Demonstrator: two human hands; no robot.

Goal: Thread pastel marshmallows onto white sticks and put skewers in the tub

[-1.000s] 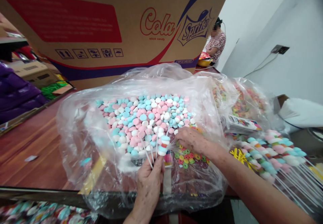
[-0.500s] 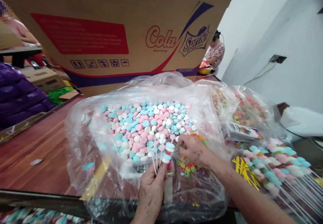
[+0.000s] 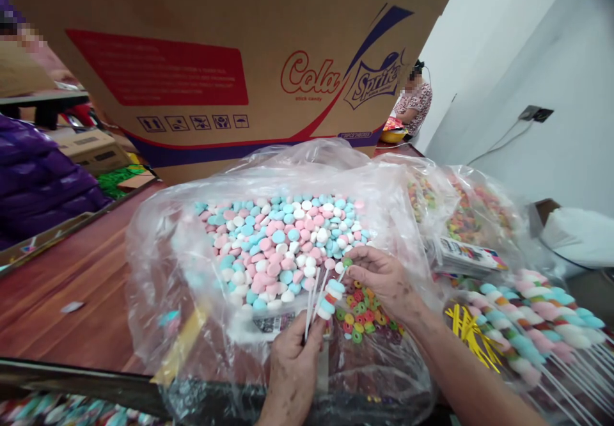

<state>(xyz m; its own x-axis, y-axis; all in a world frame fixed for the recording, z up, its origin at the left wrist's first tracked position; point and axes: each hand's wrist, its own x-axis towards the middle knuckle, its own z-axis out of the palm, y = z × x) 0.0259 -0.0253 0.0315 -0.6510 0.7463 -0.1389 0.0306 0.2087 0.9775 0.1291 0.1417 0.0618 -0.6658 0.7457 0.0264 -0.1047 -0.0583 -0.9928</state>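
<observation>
My left hand (image 3: 293,365) is closed around several thin white sticks (image 3: 311,301); one of them carries a few stacked candies (image 3: 330,298). My right hand (image 3: 384,279) pinches a small green ring candy (image 3: 347,263) right at the tip of that stick. Both hands work over an open clear plastic bag (image 3: 182,285) holding a heap of pink, blue and white round candies (image 3: 283,240). A small pile of coloured ring candies (image 3: 361,314) lies just under my right hand.
A big cardboard box printed "Cola" and "Sprite" (image 3: 240,61) stands right behind the bag. Finished candy sticks (image 3: 532,323) and yellow twist ties (image 3: 467,330) lie at the right, with another bag of ring candies (image 3: 460,215). A person (image 3: 415,100) sits far back.
My right hand has come up out of the ring candy pile with a green ring and brought it to the stick's tip. The left hand has tilted the sticks slightly to the right.
</observation>
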